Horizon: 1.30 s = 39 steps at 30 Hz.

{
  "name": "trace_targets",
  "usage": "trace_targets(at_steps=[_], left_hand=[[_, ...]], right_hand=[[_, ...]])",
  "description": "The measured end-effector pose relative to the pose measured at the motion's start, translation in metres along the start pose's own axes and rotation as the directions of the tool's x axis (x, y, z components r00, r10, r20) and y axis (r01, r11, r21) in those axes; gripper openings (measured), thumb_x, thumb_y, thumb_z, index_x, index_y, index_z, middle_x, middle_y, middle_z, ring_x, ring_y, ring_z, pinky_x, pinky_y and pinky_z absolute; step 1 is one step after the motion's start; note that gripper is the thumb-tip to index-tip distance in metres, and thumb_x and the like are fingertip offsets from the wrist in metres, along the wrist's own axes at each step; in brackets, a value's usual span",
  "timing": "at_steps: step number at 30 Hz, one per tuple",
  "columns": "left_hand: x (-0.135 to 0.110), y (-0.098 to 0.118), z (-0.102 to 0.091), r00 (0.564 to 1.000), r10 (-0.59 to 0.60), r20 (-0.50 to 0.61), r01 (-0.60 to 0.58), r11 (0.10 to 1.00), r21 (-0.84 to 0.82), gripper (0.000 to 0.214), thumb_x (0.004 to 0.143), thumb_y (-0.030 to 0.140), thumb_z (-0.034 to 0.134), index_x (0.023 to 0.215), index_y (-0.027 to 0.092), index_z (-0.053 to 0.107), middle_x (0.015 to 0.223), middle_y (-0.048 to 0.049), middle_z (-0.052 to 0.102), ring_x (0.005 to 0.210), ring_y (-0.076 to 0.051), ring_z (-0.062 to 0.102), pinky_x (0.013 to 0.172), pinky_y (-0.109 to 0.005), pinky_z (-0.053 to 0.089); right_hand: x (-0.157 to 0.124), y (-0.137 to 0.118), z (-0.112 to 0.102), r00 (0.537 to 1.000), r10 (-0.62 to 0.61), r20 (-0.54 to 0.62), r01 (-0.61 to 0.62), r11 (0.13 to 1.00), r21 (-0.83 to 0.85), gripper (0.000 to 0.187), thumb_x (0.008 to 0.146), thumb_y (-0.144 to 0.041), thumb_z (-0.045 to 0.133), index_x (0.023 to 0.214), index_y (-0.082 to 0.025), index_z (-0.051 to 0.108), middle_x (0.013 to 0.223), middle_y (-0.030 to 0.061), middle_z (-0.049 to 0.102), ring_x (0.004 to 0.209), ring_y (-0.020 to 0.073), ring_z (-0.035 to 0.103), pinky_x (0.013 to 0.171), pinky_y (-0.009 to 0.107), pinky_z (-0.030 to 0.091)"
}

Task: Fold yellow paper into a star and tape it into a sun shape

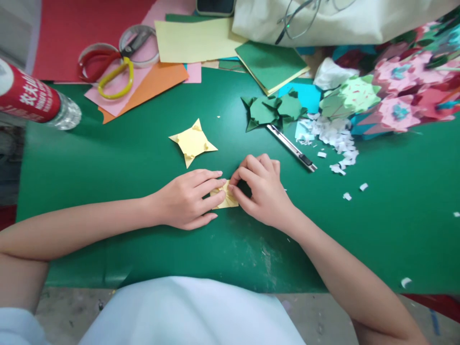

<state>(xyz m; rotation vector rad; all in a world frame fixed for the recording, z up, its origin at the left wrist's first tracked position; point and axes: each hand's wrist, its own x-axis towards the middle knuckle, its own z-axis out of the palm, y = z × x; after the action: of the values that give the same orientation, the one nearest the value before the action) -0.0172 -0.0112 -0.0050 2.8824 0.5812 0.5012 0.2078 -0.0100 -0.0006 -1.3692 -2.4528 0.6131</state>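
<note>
A small folded yellow paper piece lies on the green paper sheet in front of me. My left hand presses on its left part, fingers laid together over the paper. My right hand pinches its right edge with curled fingers. A finished yellow star-shaped fold lies just beyond my left hand.
A utility knife and white paper scraps lie right of my hands. Green folded pieces, paper flowers, coloured sheets, scissors and a bottle sit along the back. A white bag lies at the top right.
</note>
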Motion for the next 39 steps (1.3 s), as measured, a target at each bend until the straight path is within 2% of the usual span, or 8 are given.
trace_targets(at_steps=[3, 10, 18, 22, 27, 33, 39], left_hand=[[-0.0012, -0.0005, 0.0006, 1.0, 0.001, -0.003, -0.001, 1.0, -0.009, 0.037, 0.087, 0.032, 0.061, 0.118, 0.012, 0.062, 0.12, -0.0169, 0.066, 0.12, -0.033, 0.06, 0.097, -0.05, 0.056], [0.0, 0.0007, 0.0006, 0.999, 0.018, -0.034, -0.017, 0.999, 0.028, 0.039, 0.089, 0.031, 0.059, 0.119, 0.007, 0.062, 0.118, -0.0185, 0.067, 0.117, -0.033, 0.063, 0.096, -0.048, 0.057], [0.0028, 0.0026, -0.0029, 0.997, -0.024, 0.072, 0.022, 0.999, 0.033, 0.04, 0.089, 0.034, 0.059, 0.119, 0.008, 0.061, 0.119, -0.0207, 0.063, 0.118, -0.035, 0.06, 0.097, -0.052, 0.054], [0.003, 0.0024, -0.0033, 0.996, -0.036, 0.076, 0.035, 0.999, 0.016, 0.042, 0.089, 0.034, 0.059, 0.123, 0.009, 0.059, 0.119, -0.0208, 0.062, 0.118, -0.035, 0.059, 0.096, -0.052, 0.054], [0.0035, 0.002, -0.0028, 0.997, -0.035, 0.063, 0.035, 0.999, 0.011, 0.04, 0.089, 0.034, 0.059, 0.121, 0.008, 0.061, 0.118, -0.0211, 0.062, 0.115, -0.036, 0.06, 0.095, -0.052, 0.054], [0.0033, 0.0016, -0.0015, 0.998, -0.035, 0.057, 0.034, 0.999, 0.011, 0.039, 0.089, 0.033, 0.059, 0.119, 0.009, 0.061, 0.117, -0.0202, 0.063, 0.115, -0.034, 0.06, 0.095, -0.051, 0.053], [0.0026, 0.0003, -0.0006, 0.999, -0.024, 0.048, 0.023, 0.999, 0.028, 0.036, 0.089, 0.033, 0.058, 0.116, 0.01, 0.063, 0.118, -0.0207, 0.063, 0.113, -0.033, 0.061, 0.094, -0.05, 0.054]], right_hand=[[0.0001, -0.0003, -0.0002, 1.0, 0.003, 0.003, -0.003, 1.0, 0.007, 0.014, 0.091, -0.027, 0.052, 0.079, -0.02, 0.058, 0.088, 0.0047, 0.057, 0.088, 0.0225, 0.044, 0.078, 0.038, 0.027], [0.0008, -0.0003, 0.0003, 1.0, 0.006, 0.001, -0.006, 1.0, 0.001, 0.016, 0.092, -0.026, 0.05, 0.079, -0.02, 0.057, 0.089, 0.0055, 0.057, 0.087, 0.0223, 0.044, 0.077, 0.038, 0.027], [-0.0003, 0.0019, 0.0019, 1.0, -0.017, -0.024, 0.016, 1.0, -0.012, 0.015, 0.091, -0.028, 0.051, 0.08, -0.02, 0.057, 0.087, 0.0044, 0.056, 0.087, 0.0216, 0.045, 0.079, 0.038, 0.027], [-0.0005, 0.0069, 0.0014, 0.998, -0.053, -0.025, 0.051, 0.995, -0.083, 0.016, 0.091, -0.034, 0.051, 0.083, -0.021, 0.056, 0.089, 0.0045, 0.056, 0.088, 0.0224, 0.045, 0.081, 0.04, 0.026], [-0.0005, 0.0082, -0.0013, 1.0, -0.03, 0.007, 0.03, 0.987, -0.158, 0.016, 0.091, -0.036, 0.05, 0.09, -0.021, 0.054, 0.097, 0.0072, 0.055, 0.09, 0.0249, 0.045, 0.08, 0.04, 0.027], [-0.0006, 0.0055, -0.0053, 0.998, -0.004, 0.061, 0.015, 0.984, -0.179, 0.012, 0.092, -0.031, 0.049, 0.099, -0.023, 0.055, 0.103, 0.0087, 0.054, 0.094, 0.0273, 0.045, 0.079, 0.04, 0.029], [-0.002, 0.0072, -0.0039, 0.998, -0.014, 0.055, 0.024, 0.983, -0.182, 0.014, 0.094, -0.03, 0.046, 0.102, -0.023, 0.055, 0.104, 0.0093, 0.054, 0.095, 0.0279, 0.045, 0.08, 0.042, 0.029]])
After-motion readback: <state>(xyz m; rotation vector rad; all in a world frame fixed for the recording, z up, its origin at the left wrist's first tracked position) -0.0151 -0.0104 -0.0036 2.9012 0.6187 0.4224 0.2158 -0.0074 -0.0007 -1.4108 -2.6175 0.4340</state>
